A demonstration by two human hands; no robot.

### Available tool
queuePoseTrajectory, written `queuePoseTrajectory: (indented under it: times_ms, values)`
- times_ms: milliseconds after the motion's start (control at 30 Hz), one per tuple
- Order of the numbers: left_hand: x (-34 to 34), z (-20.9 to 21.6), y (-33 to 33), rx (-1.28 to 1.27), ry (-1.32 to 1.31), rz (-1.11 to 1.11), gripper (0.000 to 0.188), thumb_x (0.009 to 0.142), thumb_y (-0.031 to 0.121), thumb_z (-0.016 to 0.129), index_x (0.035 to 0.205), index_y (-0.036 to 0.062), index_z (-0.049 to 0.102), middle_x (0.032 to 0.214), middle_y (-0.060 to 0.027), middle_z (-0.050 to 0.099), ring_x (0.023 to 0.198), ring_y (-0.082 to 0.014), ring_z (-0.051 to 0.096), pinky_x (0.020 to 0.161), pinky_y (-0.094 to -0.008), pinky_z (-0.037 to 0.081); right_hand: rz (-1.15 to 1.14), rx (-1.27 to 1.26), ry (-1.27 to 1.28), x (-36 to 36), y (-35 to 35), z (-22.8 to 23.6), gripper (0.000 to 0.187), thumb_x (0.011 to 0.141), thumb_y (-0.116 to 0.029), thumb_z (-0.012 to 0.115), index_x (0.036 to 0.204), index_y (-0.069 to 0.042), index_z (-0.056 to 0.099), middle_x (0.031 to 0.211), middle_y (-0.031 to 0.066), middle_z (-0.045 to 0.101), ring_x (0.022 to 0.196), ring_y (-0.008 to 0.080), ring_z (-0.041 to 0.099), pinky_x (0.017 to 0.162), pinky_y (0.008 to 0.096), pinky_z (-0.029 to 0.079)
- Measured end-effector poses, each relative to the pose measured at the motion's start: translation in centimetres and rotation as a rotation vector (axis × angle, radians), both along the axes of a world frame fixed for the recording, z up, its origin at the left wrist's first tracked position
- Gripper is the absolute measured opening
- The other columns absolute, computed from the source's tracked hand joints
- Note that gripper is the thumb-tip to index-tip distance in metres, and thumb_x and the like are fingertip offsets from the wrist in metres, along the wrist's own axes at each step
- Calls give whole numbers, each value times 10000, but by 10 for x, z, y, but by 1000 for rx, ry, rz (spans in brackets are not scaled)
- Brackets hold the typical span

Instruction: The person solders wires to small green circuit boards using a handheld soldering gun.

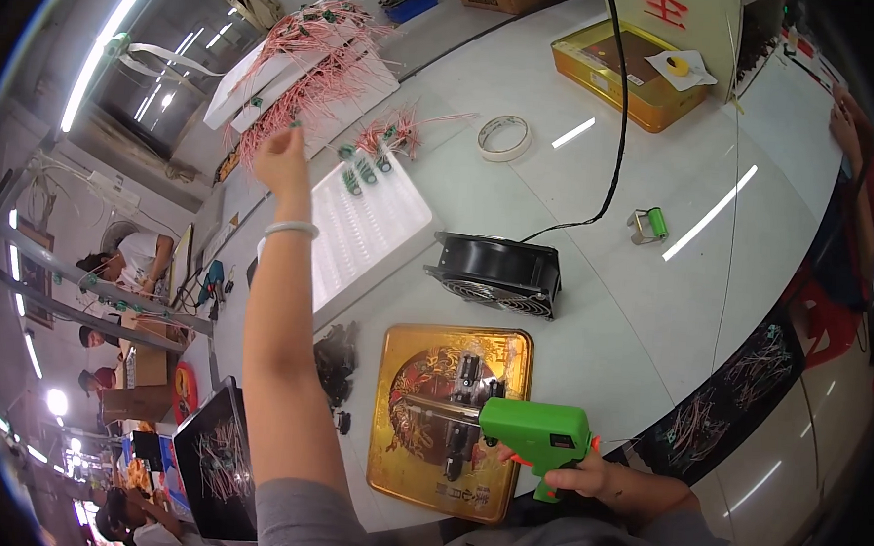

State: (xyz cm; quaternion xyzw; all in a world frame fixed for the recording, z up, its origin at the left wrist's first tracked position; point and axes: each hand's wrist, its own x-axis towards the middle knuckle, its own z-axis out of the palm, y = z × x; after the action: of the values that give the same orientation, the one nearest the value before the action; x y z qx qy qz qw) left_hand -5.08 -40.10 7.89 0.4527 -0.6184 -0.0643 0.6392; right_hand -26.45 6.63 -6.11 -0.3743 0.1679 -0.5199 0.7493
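Observation:
My left hand (pixel 283 161) is stretched forward, its fingers pinched at a small green circuit board (pixel 294 125) beside a heap of pink wires (pixel 309 78) with green boards. The fingers partly hide what they grip. Close by, a white slotted tray (pixel 360 234) holds several green boards at its far end. In my right hand (pixel 580 475) is a green gun-shaped tool (pixel 537 432) with an orange trigger and a long metal nozzle. That nozzle lies over a gold tin lid (pixel 388 458), where several small black parts (pixel 468 374) stand.
A black fan (pixel 496 274) with a cable stands beyond the lid. Farther back are a tape roll (pixel 504 138), a small green roller (pixel 650 225) and a yellow tin (pixel 615 80). Black trays of wired boards (pixel 214 464) flank me. Other people (pixel 136 257) sit at left.

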Motion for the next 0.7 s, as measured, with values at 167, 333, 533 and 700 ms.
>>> queuePoseTrajectory:
  times_ms: [167, 333, 533, 700]
  values:
    - [50, 71, 18, -120, 76, -77, 245, 765, 63, 659, 974, -31, 573, 784, -53, 619, 688, -107, 573, 635, -202, 442, -6, 2, -26, -3, 2, 5, 586, 778, -178, 560, 1290, 9, 345, 1211, 171, 474, 1136, 278, 453, 979, 423, 316]
    - [130, 120, 97, 67, 227, -343, 213, 838, 34, 570, 1029, -26, 498, 936, -97, 587, 865, -153, 584, 781, -242, 481, -49, -88, -50, -1, -1, 8, 540, 767, -66, 535, 1270, 0, 347, 1189, 149, 489, 1132, 231, 457, 968, 379, 332]
    - [147, 148, 273, 181, 287, -493, 142, 860, 21, 506, 992, -29, 487, 1019, -158, 577, 979, -224, 565, 899, -306, 450, -115, -97, -50, -1, 1, 10, 529, 754, -132, 533, 1245, 13, 397, 1154, 152, 508, 1111, 255, 470, 966, 400, 331]
    - [148, 110, 395, 233, 405, -567, 144, 791, -46, 515, 921, 6, 486, 1020, -147, 549, 960, -259, 573, 928, -387, 440, -214, -42, 0, 3, 0, 4, 530, 745, -233, 553, 1182, 43, 438, 1093, 177, 531, 1036, 314, 528, 951, 472, 384]
